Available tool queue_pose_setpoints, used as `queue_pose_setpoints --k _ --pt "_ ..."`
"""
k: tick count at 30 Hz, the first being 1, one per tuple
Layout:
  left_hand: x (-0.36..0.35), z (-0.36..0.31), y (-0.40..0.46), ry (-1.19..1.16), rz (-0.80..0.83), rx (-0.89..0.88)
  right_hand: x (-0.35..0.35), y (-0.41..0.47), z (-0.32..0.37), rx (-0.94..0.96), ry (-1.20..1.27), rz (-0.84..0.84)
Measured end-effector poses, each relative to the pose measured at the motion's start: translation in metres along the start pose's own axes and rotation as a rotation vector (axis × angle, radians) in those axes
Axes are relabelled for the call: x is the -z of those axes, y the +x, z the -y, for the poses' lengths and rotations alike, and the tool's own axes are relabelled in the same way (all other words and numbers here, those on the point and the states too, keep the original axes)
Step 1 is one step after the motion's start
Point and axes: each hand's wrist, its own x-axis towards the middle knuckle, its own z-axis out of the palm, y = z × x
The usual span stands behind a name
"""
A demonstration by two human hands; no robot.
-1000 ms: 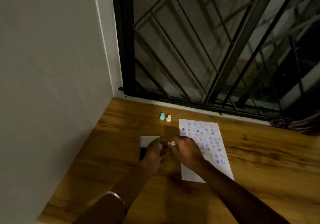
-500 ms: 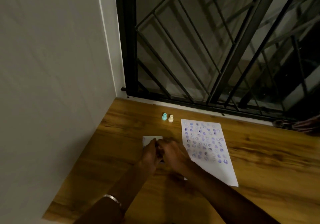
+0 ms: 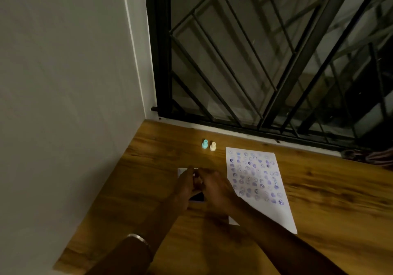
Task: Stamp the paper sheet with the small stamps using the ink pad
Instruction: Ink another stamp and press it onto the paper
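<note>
Where the pale wall (image 3: 63, 83) meets a black window grille (image 3: 265, 62), a wooden table (image 3: 319, 200) fills the corner. Left hand (image 3: 184, 186) and right hand (image 3: 214, 191) huddle over the ink pad (image 3: 196, 197), perhaps pinching a small stamp; blur hides their grip. Beyond stand a teal stamp (image 3: 204, 143) and cream stamp (image 3: 212, 146), with the stamped paper sheet (image 3: 255, 179) at right.
</note>
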Motion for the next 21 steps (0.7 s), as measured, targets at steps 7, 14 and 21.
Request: queue_pose_setpoints --k 7,14,21 --pt "0.028 0.008 0.015 0.757 -0.348 -0.591 0.004 0.008 -0.035 -0.17 -0.002 0.033" --pt "0.062 0.017 0.04 1.008 -0.371 -0.799 0.023 0.037 -0.066 -0.315 -0.112 0.114" --pt "0.067 0.026 0.05 0.992 -0.369 -0.804 0.038 0.072 -0.102 -0.376 -0.071 0.052"
